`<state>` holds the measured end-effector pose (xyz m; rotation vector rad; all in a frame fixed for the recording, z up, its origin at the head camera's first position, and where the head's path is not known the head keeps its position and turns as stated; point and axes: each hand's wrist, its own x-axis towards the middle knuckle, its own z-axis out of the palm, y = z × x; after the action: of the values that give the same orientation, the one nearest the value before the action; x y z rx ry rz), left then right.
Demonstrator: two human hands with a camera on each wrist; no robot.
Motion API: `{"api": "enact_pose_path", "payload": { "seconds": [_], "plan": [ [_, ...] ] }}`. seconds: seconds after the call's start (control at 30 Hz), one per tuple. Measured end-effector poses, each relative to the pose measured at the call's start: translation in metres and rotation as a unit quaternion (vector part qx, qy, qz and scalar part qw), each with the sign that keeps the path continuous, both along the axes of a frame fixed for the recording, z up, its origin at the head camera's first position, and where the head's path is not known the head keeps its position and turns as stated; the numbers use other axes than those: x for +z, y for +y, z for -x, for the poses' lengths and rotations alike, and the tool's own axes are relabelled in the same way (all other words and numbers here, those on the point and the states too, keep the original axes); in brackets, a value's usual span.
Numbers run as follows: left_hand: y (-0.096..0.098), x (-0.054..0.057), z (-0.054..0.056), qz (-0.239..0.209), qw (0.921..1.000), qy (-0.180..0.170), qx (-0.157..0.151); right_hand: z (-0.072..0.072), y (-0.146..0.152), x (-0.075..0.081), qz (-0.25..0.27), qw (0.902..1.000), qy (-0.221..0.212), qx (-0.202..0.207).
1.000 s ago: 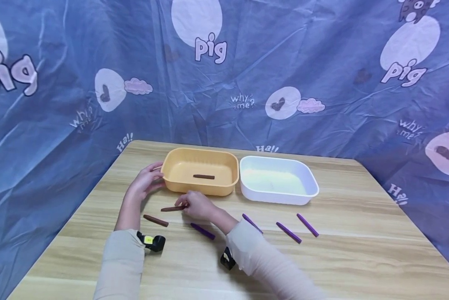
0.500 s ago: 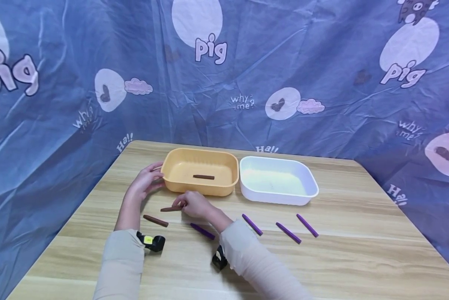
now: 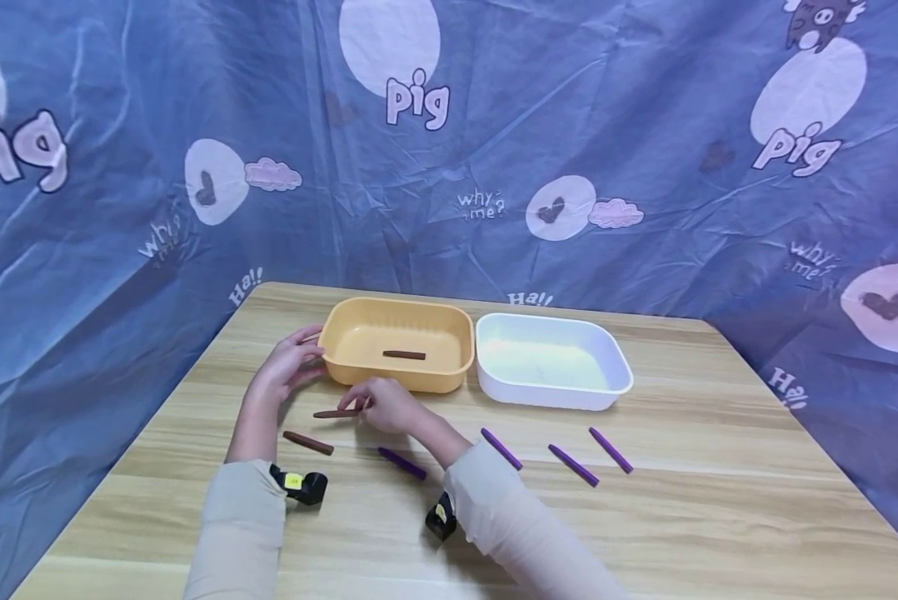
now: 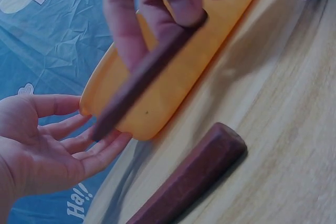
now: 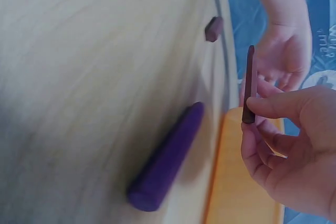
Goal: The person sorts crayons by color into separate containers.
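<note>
My right hand (image 3: 391, 407) pinches a brown crayon (image 3: 333, 414) by one end between thumb and fingers, just in front of the orange tub (image 3: 396, 380). In the left wrist view that crayon (image 4: 149, 74) hangs above the table, slanting. My left hand (image 3: 287, 365) rests its extended fingers against the tub's left end. Inside the tub lies another brown crayon (image 3: 404, 355). A further brown crayon (image 3: 308, 442) is on the table nearer to me, and a purple crayon (image 5: 165, 158) lies below my right hand.
Right beside the orange tub stands a white tub (image 3: 550, 396) with nothing visible in it. Several purple crayons, one of them a purple crayon (image 3: 573, 465) at the right, lie on the wooden table (image 3: 704, 517). A blue printed cloth (image 3: 449, 167) hangs behind.
The brown crayon in my right hand has risen slightly off the table, and the hand has shifted a little to the left. My left hand stays at the orange tub.
</note>
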<state>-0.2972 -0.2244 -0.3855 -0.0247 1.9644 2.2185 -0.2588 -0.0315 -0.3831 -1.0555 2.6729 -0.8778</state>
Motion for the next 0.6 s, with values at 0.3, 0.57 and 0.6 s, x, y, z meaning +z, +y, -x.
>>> {"api": "enact_pose_path", "payload": {
  "seconds": [0.3,0.57,0.6],
  "plan": [
    [-0.002,0.0,-0.001,0.003,1.0,-0.002,-0.004,-0.003,0.002,0.022,0.005,0.9999,-0.004,0.01],
    [-0.001,0.001,0.0,0.011,0.9999,-0.004,-0.002,0.005,0.008,0.041,0.0,0.9995,0.028,-0.014],
    [-0.001,0.001,0.0,0.01,0.9999,-0.006,-0.001,0.008,0.009,0.043,0.001,0.9994,0.031,-0.017]
  ]
}}
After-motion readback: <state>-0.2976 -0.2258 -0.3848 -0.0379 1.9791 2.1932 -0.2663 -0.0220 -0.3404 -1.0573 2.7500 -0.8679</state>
